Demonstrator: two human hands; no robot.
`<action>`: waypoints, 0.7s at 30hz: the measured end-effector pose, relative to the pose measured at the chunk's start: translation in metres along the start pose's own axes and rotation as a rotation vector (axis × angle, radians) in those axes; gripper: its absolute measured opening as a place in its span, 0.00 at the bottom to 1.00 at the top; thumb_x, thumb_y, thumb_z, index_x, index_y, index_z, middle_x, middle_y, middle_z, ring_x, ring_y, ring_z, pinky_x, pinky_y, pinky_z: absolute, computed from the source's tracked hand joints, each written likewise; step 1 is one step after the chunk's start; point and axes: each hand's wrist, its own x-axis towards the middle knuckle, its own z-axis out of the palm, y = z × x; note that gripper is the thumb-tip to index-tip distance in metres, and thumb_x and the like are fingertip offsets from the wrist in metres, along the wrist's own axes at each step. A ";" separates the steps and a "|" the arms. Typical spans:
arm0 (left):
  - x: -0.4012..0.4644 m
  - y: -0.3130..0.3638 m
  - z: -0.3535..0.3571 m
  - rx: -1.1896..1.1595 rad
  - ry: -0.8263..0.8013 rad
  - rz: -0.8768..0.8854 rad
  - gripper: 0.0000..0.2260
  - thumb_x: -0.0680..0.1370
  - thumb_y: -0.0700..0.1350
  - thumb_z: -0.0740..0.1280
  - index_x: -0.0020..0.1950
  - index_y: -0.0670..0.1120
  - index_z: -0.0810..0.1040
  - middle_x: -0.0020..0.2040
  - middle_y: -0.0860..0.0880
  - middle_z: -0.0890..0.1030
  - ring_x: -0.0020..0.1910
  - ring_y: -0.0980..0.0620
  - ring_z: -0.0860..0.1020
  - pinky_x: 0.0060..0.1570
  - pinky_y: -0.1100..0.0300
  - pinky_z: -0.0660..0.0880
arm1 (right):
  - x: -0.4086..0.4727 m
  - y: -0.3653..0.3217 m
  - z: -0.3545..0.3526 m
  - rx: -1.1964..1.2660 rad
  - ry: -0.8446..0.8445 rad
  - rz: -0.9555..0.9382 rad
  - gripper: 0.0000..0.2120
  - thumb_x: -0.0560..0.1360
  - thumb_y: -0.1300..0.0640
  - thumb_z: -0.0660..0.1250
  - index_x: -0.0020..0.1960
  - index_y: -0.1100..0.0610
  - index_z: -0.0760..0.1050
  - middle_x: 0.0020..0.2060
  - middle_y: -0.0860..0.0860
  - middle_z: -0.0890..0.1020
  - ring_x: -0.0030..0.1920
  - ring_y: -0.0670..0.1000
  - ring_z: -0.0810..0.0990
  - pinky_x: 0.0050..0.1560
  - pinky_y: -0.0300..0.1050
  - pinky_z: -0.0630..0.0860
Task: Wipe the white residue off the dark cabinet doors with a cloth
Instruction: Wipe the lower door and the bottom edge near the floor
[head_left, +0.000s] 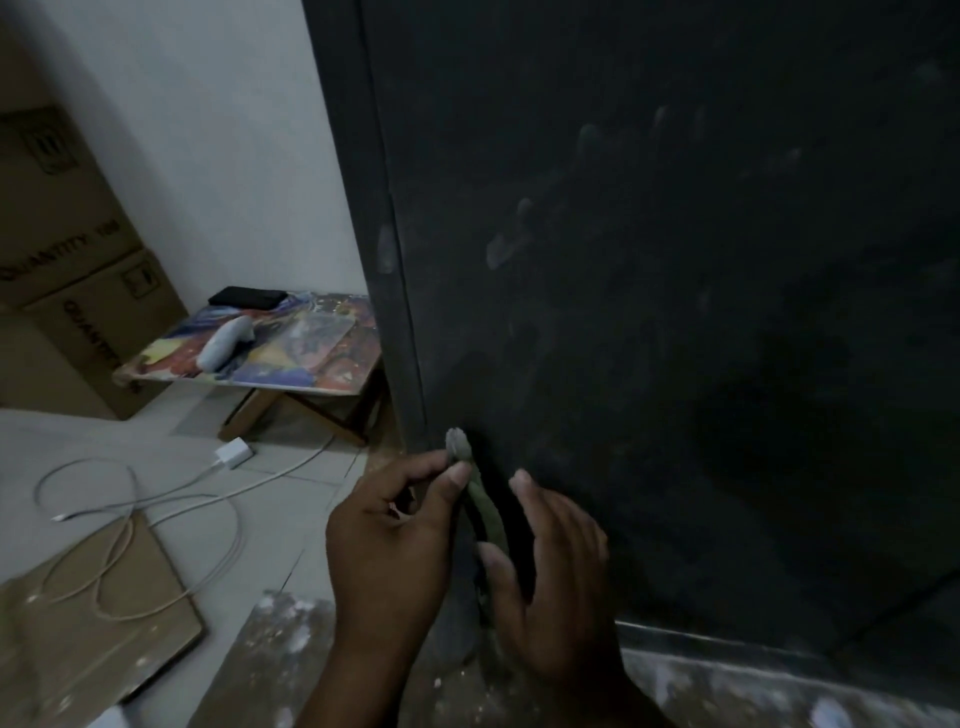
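Observation:
The dark cabinet door (675, 312) fills the right of the head view, with faint white smears and finger marks (506, 244) on it. A thin grey-green cloth (485, 506), twisted into a strip, runs between my hands near the door's lower left edge. My left hand (387, 540) pinches the cloth's upper end between thumb and fingers. Lower down, the thumb and fingers of my right hand (556, 571) hold the strip, close to the door.
A low table with a colourful top (311, 374) stands left of the cabinet, holding a dark flat object (247, 297) and a pale grey object (223, 344). Cardboard boxes (67, 249) sit at far left. A white charger and cable (156, 499) lie beside flat cardboard (78, 649).

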 end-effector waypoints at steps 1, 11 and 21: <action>0.000 0.004 -0.003 -0.037 -0.041 -0.019 0.07 0.73 0.46 0.79 0.42 0.60 0.87 0.40 0.60 0.86 0.38 0.58 0.82 0.40 0.61 0.79 | 0.005 -0.007 0.001 0.098 0.009 0.097 0.25 0.82 0.45 0.64 0.76 0.53 0.70 0.71 0.45 0.76 0.71 0.45 0.74 0.68 0.50 0.72; 0.028 0.002 -0.020 -0.098 0.157 -0.028 0.11 0.83 0.61 0.60 0.62 0.64 0.77 0.57 0.63 0.80 0.55 0.65 0.78 0.50 0.65 0.75 | 0.065 -0.037 -0.005 0.218 0.239 0.032 0.09 0.78 0.62 0.74 0.58 0.62 0.85 0.49 0.54 0.82 0.46 0.44 0.80 0.46 0.33 0.76; 0.064 -0.014 0.000 -0.376 -0.341 -0.334 0.24 0.71 0.79 0.59 0.62 0.72 0.79 0.74 0.58 0.74 0.74 0.56 0.72 0.77 0.46 0.67 | 0.046 -0.020 0.013 -0.151 -0.366 0.060 0.21 0.86 0.44 0.57 0.55 0.55 0.84 0.39 0.46 0.76 0.38 0.44 0.69 0.41 0.35 0.67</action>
